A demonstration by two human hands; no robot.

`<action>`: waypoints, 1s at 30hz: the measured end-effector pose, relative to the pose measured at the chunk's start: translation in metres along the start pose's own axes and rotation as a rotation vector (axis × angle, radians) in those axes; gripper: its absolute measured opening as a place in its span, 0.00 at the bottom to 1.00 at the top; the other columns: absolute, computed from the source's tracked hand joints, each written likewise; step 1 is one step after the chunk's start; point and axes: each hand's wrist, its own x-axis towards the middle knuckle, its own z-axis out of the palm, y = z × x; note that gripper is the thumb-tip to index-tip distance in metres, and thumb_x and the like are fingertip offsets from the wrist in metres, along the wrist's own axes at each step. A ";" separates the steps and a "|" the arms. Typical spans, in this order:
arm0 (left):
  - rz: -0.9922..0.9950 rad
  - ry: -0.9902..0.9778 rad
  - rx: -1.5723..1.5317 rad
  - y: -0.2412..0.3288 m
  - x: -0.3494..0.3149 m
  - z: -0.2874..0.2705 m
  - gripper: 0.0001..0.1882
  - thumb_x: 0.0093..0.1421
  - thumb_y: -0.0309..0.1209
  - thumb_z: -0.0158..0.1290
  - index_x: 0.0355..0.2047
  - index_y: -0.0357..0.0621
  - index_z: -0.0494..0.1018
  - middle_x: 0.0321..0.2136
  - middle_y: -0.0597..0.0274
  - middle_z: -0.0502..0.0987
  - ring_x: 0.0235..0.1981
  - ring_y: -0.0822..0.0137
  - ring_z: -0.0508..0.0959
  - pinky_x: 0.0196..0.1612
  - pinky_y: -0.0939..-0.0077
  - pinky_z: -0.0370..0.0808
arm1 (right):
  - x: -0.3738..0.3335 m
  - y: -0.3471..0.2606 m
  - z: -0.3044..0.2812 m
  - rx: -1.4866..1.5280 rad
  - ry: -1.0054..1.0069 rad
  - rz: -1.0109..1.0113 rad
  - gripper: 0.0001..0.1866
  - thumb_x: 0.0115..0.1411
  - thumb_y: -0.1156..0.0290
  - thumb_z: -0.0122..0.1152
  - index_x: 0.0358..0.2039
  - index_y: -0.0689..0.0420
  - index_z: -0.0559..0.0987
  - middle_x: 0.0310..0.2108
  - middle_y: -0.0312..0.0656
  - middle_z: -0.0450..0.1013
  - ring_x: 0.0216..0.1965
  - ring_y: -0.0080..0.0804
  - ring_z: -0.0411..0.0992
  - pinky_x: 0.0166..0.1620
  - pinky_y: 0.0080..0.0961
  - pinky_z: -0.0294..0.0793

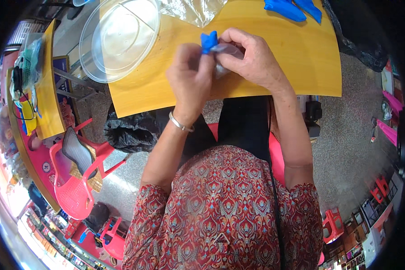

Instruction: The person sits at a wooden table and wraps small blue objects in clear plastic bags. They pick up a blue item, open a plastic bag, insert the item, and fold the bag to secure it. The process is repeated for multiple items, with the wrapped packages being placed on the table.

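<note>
Over the near part of the yellow table [238, 90], my two hands meet around a small blue piece [209, 41] with a notched top; its kind is not clear. My left hand [190, 78], a bangle at its wrist, is closed with thumb and fingertips at the base of that piece, slightly blurred. Thumb and forefinger of my right hand [252, 56] pinch a bit of thin clear plastic [227, 53], apparently a small bag, beside the blue piece. Part of the plastic hangs below the fingers, and my hands hide the rest.
A large round clear plastic lid [120, 38] lies at the table's left, partly past its edge. Clear plastic film [195, 11] and blue pieces [292, 10] are at the far side. A black bag [357, 36] hangs at the right; a pink chair [74, 193] stands left.
</note>
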 end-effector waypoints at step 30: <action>-0.339 -0.333 -0.617 0.025 0.000 -0.031 0.12 0.61 0.29 0.56 0.44 0.38 0.74 0.33 0.69 0.75 0.32 0.79 0.73 0.35 0.84 0.71 | -0.013 -0.025 0.015 0.243 0.247 0.054 0.10 0.48 0.80 0.65 0.32 0.60 0.75 0.30 0.38 0.74 0.33 0.29 0.75 0.39 0.25 0.75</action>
